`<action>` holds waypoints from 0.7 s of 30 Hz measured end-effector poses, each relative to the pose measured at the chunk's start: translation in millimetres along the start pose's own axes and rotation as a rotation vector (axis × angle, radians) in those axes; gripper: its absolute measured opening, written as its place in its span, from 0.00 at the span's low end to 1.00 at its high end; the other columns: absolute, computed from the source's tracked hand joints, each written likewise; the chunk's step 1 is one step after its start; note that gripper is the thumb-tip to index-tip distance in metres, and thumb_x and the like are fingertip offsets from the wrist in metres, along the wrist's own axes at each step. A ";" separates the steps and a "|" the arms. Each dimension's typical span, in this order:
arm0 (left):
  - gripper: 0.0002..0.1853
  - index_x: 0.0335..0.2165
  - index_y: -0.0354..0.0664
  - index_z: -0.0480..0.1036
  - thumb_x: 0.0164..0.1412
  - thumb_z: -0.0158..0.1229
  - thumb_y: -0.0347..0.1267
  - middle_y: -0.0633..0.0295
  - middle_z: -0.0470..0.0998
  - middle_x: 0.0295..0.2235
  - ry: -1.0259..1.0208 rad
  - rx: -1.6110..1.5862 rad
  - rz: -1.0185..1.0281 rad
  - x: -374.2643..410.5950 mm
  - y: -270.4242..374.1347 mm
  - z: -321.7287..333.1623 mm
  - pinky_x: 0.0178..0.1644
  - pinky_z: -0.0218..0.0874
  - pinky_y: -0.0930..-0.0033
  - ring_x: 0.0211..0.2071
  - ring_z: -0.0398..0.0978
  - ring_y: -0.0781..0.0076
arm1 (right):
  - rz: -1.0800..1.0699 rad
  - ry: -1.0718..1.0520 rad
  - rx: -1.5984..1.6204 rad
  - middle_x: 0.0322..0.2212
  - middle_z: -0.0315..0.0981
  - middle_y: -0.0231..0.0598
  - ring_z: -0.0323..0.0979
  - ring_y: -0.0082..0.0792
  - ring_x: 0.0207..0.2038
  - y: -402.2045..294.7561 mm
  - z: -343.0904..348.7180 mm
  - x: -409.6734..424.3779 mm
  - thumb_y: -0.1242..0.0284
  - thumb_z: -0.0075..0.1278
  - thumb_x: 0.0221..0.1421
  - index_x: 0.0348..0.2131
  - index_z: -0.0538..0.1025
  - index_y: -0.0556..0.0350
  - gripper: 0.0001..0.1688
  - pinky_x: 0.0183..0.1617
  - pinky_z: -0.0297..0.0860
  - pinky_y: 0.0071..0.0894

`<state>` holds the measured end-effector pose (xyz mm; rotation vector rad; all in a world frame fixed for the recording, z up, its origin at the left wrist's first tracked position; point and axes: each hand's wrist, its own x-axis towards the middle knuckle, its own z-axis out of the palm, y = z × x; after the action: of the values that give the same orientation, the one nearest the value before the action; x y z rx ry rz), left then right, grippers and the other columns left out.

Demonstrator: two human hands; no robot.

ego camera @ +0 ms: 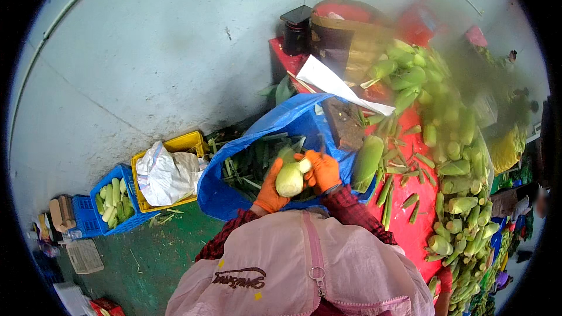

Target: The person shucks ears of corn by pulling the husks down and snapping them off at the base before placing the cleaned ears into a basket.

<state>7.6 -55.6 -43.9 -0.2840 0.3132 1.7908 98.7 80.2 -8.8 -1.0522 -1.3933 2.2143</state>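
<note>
Both my hands wear orange gloves, above a blue woven plastic sack (pixel 219 193) whose mouth gapes wide. Cupped in my left hand (pixel 270 191) is an ear of corn (pixel 289 181) in pale green husk, its butt towards me. My right hand (pixel 324 170) has its fingers around the pale stalk end (pixel 304 165) of that ear. A thin dark strip (pixel 322 145), perhaps a knife blade, sticks up at the right hand; its grip is hidden. Green leaves and husks (pixel 246 162) lie inside the sack. Just right of it rests a larger husked ear (pixel 368 162).
Heaped ears of corn (pixel 456 206) line the right side of the red table (pixel 408 241), with husk scraps (pixel 410 202) nearby. A brown block (pixel 344 125) sits at the sack's rim. Left stand a yellow crate (pixel 186 142) and a blue crate (pixel 99 202). Another person's hand (pixel 444 278) is lower right.
</note>
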 end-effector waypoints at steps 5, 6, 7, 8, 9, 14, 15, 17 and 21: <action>0.33 0.59 0.42 0.62 0.65 0.51 0.52 0.51 0.74 0.50 -0.082 0.195 -0.069 -16.9 13.0 -1.0 0.44 0.74 0.52 0.44 0.78 0.50 | -0.173 0.108 -0.127 0.15 0.74 0.36 0.62 0.21 0.10 -23.9 -15.9 11.9 0.58 0.47 0.65 0.29 0.82 0.63 0.26 0.13 0.57 0.18; 0.35 0.61 0.41 0.60 0.65 0.52 0.51 0.48 0.73 0.52 -0.091 0.231 -0.089 -23.6 17.3 4.1 0.44 0.74 0.52 0.43 0.78 0.49 | -0.200 0.152 -0.133 0.15 0.74 0.36 0.62 0.21 0.10 -18.4 -29.8 24.4 0.57 0.47 0.65 0.29 0.82 0.64 0.27 0.13 0.56 0.19; 0.35 0.61 0.42 0.60 0.64 0.53 0.50 0.49 0.72 0.52 -0.128 0.232 -0.145 -31.2 23.5 8.4 0.44 0.74 0.53 0.43 0.78 0.51 | -0.208 0.175 -0.107 0.15 0.74 0.38 0.62 0.22 0.09 -26.2 -35.7 24.6 0.57 0.47 0.65 0.28 0.82 0.64 0.27 0.12 0.57 0.20; 0.35 0.61 0.43 0.60 0.63 0.54 0.50 0.49 0.72 0.52 -0.164 0.233 -0.200 -38.7 29.7 12.1 0.44 0.74 0.54 0.42 0.78 0.54 | -0.228 0.234 -0.114 0.15 0.74 0.39 0.62 0.22 0.09 -30.5 -43.1 28.5 0.57 0.47 0.64 0.28 0.81 0.64 0.27 0.12 0.57 0.21; 0.35 0.61 0.43 0.60 0.63 0.56 0.49 0.49 0.72 0.53 -0.199 0.234 -0.258 -46.4 32.9 15.2 0.44 0.74 0.54 0.42 0.79 0.57 | -0.245 0.294 -0.120 0.15 0.74 0.40 0.62 0.23 0.09 -32.0 -51.6 32.5 0.57 0.48 0.64 0.28 0.80 0.64 0.26 0.11 0.58 0.22; 0.40 0.64 0.40 0.55 0.61 0.56 0.49 0.44 0.69 0.54 -0.149 0.272 -0.292 -66.6 45.4 17.6 0.37 0.76 0.59 0.40 0.79 0.53 | -0.370 0.638 -0.015 0.15 0.74 0.41 0.63 0.25 0.09 -40.6 -92.7 45.1 0.58 0.50 0.63 0.30 0.77 0.64 0.23 0.12 0.59 0.23; 0.41 0.64 0.39 0.54 0.61 0.56 0.50 0.43 0.69 0.55 -0.215 0.251 -0.257 -65.9 52.0 12.2 0.38 0.76 0.58 0.41 0.78 0.52 | -0.370 0.728 0.020 0.15 0.74 0.42 0.63 0.26 0.09 -46.8 -101.0 45.5 0.57 0.51 0.62 0.31 0.76 0.64 0.23 0.12 0.59 0.23; 0.42 0.64 0.37 0.54 0.61 0.55 0.51 0.42 0.67 0.56 -0.342 0.213 -0.200 -57.4 61.8 -0.9 0.40 0.76 0.57 0.43 0.77 0.49 | -0.330 0.650 0.006 0.16 0.75 0.44 0.64 0.28 0.09 -45.0 -109.3 44.1 0.55 0.53 0.60 0.34 0.75 0.61 0.24 0.12 0.61 0.24; 0.45 0.64 0.38 0.52 0.62 0.50 0.58 0.45 0.63 0.60 -0.232 0.161 0.026 -33.6 48.0 8.0 0.58 0.64 0.50 0.56 0.68 0.49 | -0.129 0.133 -0.177 0.27 0.79 0.43 0.67 0.28 0.12 -31.3 -24.0 1.3 0.52 0.56 0.56 0.40 0.77 0.62 0.29 0.13 0.63 0.23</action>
<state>-31.3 -94.2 -21.6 0.0426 0.2942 1.7918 111.8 111.1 11.9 -1.1112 -1.5724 1.9233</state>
